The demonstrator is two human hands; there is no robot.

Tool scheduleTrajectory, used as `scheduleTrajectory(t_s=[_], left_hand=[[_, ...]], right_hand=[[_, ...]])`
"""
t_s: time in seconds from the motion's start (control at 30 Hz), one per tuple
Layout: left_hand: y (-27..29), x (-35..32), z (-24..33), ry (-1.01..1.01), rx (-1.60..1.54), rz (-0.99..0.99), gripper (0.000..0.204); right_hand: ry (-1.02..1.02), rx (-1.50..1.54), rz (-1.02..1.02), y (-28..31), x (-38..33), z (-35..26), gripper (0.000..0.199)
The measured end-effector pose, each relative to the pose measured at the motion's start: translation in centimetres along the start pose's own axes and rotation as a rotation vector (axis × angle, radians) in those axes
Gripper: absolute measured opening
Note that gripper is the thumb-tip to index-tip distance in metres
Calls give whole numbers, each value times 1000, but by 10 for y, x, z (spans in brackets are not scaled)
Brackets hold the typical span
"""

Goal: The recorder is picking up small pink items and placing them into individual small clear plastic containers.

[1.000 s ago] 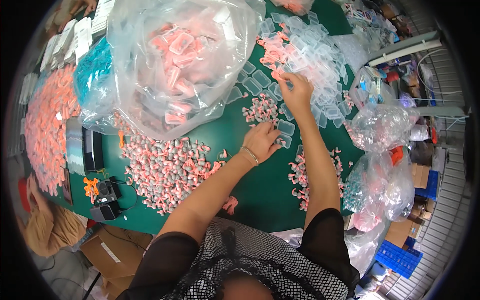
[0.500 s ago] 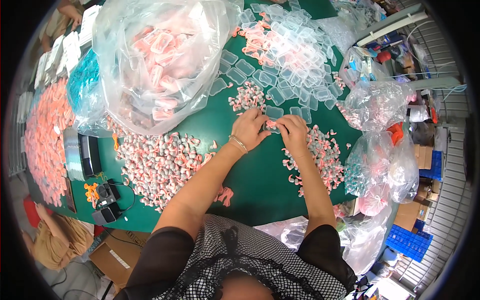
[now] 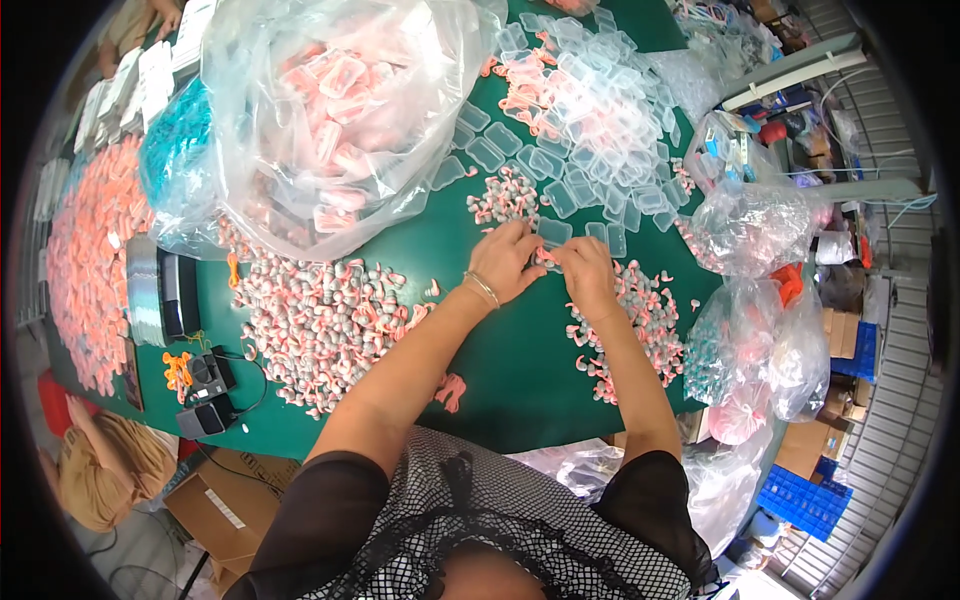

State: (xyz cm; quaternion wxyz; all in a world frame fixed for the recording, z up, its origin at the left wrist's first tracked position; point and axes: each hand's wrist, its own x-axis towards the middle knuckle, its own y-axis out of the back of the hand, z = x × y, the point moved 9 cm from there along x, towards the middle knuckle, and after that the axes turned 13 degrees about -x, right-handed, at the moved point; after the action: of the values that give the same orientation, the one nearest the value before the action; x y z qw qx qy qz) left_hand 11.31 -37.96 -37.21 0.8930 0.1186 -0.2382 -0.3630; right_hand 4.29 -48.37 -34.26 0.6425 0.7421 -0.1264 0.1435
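My left hand (image 3: 503, 263) and my right hand (image 3: 588, 276) meet at the middle of the table, fingers bent and pinching. Between their fingertips are small coral-pink pieces (image 3: 545, 257); a clear box may be around them, but the fingers hide too much to tell. Just beyond lies a clear plastic box (image 3: 554, 232). A small heap of grey-and-pink curved pieces (image 3: 503, 195) sits ahead of my left hand. More such pieces (image 3: 640, 320) lie beside my right forearm, and a larger heap (image 3: 325, 325) spreads left of my left arm.
Many clear boxes (image 3: 610, 120) are piled at the far side. A big clear bag (image 3: 400, 150) of pink-filled boxes stands far left, near an orange-pink heap (image 3: 95, 260). Black devices (image 3: 208, 385) with cables sit at the left edge. Filled bags (image 3: 750, 230) line the right.
The view has shifted slightly. My hands stay together at the same spot, their fingers moving a little around the pink pieces, which show more plainly now.
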Motion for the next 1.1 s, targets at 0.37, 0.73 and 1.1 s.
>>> scheduleTrajectory(t_s=[0.37,0.73,1.1], left_hand=[[-2,1,1,3,1,-20,44],[-9,-3,4,-137,72,-16,39],[12,-3,26,-150,-130,-7,19]], right_hand=[[-232,-200,-146,-9,23,31,27],[23,53,-108,15,9,-13,30],[-69,271,-161,19,-1,-12,25]])
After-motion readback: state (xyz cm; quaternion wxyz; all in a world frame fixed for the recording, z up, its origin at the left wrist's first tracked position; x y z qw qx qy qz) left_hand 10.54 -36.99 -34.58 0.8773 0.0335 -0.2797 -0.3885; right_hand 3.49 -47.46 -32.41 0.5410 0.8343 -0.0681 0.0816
